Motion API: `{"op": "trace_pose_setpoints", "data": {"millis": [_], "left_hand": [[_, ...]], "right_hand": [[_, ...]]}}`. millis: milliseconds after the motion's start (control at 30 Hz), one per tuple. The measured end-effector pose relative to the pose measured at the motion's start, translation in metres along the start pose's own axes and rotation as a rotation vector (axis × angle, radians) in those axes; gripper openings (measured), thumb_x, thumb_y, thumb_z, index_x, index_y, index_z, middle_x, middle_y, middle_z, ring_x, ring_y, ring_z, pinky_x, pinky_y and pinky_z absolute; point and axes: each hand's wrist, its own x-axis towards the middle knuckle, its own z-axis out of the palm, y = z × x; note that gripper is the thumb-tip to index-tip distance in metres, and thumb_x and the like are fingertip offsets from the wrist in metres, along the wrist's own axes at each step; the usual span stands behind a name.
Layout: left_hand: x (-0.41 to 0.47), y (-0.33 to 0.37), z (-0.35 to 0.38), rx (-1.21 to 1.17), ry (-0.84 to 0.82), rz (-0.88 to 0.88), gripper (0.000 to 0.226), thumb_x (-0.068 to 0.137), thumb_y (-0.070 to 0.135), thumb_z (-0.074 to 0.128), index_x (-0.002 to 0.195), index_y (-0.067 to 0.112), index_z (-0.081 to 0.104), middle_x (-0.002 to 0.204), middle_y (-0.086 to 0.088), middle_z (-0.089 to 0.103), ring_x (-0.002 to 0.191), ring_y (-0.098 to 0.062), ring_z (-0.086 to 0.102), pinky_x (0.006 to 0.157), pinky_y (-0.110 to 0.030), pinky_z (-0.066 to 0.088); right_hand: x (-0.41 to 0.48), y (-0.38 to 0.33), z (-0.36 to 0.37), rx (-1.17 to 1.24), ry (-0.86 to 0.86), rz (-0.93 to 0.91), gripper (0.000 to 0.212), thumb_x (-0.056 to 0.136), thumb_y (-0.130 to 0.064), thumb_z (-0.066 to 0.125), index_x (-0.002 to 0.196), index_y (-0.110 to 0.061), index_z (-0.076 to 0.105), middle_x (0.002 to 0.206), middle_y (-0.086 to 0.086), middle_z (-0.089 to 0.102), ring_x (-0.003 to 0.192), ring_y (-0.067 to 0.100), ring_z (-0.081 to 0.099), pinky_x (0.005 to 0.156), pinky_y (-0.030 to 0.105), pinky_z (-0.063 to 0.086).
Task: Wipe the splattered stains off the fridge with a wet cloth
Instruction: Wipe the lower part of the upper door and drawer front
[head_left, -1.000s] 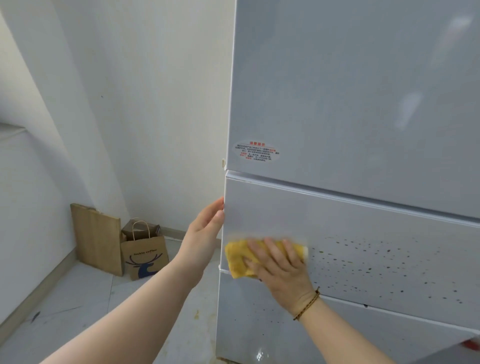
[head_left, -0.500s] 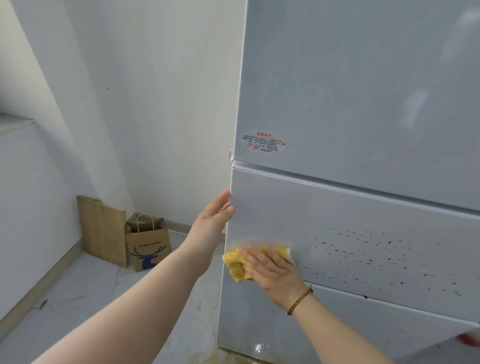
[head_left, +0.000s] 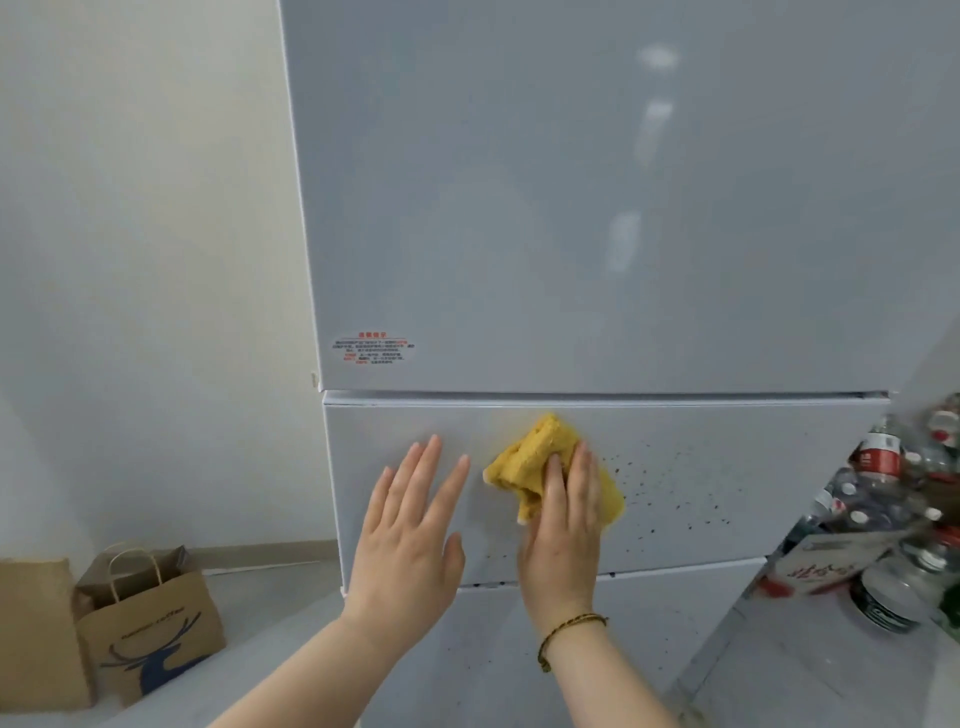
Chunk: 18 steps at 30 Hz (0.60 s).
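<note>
A tall pale grey fridge (head_left: 571, 208) fills the view. Its middle drawer front (head_left: 727, 519) carries dark splattered stains (head_left: 670, 493) on the right half. A crumpled yellow cloth (head_left: 530, 462) lies against that drawer front, and my right hand (head_left: 563, 540) presses it flat with straight fingers, just left of the stains. My left hand (head_left: 410, 535) rests flat on the drawer front beside the cloth, fingers spread. A few small specks show on the lower drawer (head_left: 483, 654).
Two brown paper bags (head_left: 150, 618) stand on the floor by the wall at lower left. A pile of plastic bottles (head_left: 893, 514) and a box sit to the right of the fridge. A red-lettered sticker (head_left: 374, 348) marks the upper door.
The view has swung to face the fridge head on. My right hand has moved the cloth up and rightward on the drawer. My left hand left the drawer's left edge and now lies flat on its front.
</note>
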Motion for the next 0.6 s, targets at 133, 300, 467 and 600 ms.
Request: {"op": "trace_pose_setpoints", "data": {"millis": [133,300,467,600], "left_hand": [[0.001,-0.006,0.007,0.111,-0.006,0.005,0.082,0.072,0.026,0.033,0.146,0.024,-0.002,0.140,-0.013,0.027,0.140,-0.020,0.001,0.111,-0.032,0.004],[0.006,0.025,0.020,0.190,0.021,-0.176,0.085,0.065,0.023,0.049,0.142,0.020,0.012,0.140,-0.018,0.024,0.133,-0.030,0.006,0.111,-0.032,-0.003],[0.022,0.073,0.038,0.184,0.083,-0.109,0.081,0.073,0.027,0.033,0.146,0.023,-0.002,0.141,-0.018,0.024,0.141,-0.014,-0.015,0.112,-0.032,-0.003],[0.032,0.098,0.052,0.191,0.076,-0.097,0.082,0.073,0.026,0.034,0.146,0.022,-0.005,0.141,-0.017,0.024,0.141,-0.011,-0.015,0.113,-0.031,-0.002]], "right_hand": [[0.005,-0.006,0.013,0.062,-0.049,-0.054,0.043,0.100,-0.030,0.012,0.137,-0.009,0.019,0.154,0.001,-0.018,0.143,0.017,-0.011,0.115,0.031,0.000],[0.020,0.053,0.004,-0.054,0.039,-0.359,0.049,0.099,-0.014,0.009,0.147,-0.010,-0.003,0.154,0.008,-0.015,0.143,0.022,-0.009,0.118,0.036,-0.003],[0.050,0.126,-0.020,0.111,0.132,0.012,0.041,0.100,-0.022,0.017,0.134,0.000,0.026,0.145,0.025,0.017,0.133,0.038,0.016,0.114,0.031,0.003],[0.056,0.126,-0.025,0.249,0.160,0.165,0.043,0.094,-0.018,0.030,0.132,0.001,0.028,0.138,0.027,0.019,0.131,0.037,0.015,0.112,0.033,0.007]]}}
